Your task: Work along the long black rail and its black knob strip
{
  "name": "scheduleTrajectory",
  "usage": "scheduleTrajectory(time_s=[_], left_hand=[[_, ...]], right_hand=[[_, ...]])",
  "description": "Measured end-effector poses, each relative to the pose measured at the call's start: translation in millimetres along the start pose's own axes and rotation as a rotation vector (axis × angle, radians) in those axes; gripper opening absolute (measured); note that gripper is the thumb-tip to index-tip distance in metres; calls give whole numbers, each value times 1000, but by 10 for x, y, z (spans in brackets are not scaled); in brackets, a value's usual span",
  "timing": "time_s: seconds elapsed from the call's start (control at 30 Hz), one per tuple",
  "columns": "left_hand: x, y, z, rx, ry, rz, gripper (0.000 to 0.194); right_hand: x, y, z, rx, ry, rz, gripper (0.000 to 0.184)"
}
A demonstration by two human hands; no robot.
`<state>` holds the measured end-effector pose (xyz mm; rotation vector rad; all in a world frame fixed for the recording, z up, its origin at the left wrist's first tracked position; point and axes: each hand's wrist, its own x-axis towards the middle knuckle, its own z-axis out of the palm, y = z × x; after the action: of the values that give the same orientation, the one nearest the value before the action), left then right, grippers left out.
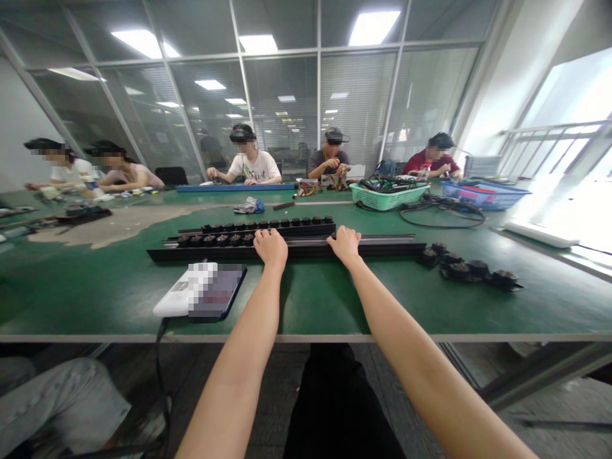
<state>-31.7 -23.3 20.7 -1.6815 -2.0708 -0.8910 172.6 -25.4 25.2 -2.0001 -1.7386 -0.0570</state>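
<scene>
A long black rail (306, 252) with a silvery channel lies across the green table in front of me. Several round black parts (222, 240) stand in a row along its left half. My left hand (271, 247) is closed over the rail at the right end of this row, its fingertips hidden behind. Further right, my right hand (345, 243) has curled fingers at the channel; a dark bit shows by its thumb, too small to name. Behind lies a second black rail (329, 229) with a similar row of round parts (282, 222). More loose black parts (459, 268) lie off the right end.
A white device and a phone (217, 292) lie near the front edge, with a cable hanging down. Farther back are a green basket (389, 199) of cables, a blue basket (488, 196), a black cable loop (444, 220) and grey-blue gloves (249, 205). Several people sit opposite.
</scene>
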Motion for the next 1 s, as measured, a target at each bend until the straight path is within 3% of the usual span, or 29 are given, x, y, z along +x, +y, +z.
scheduleTrajectory(time_s=[1.0], left_hand=[[-2, 18, -13, -8, -14, -1, 45]], right_hand=[[12, 71, -45, 28, 35, 86, 39]])
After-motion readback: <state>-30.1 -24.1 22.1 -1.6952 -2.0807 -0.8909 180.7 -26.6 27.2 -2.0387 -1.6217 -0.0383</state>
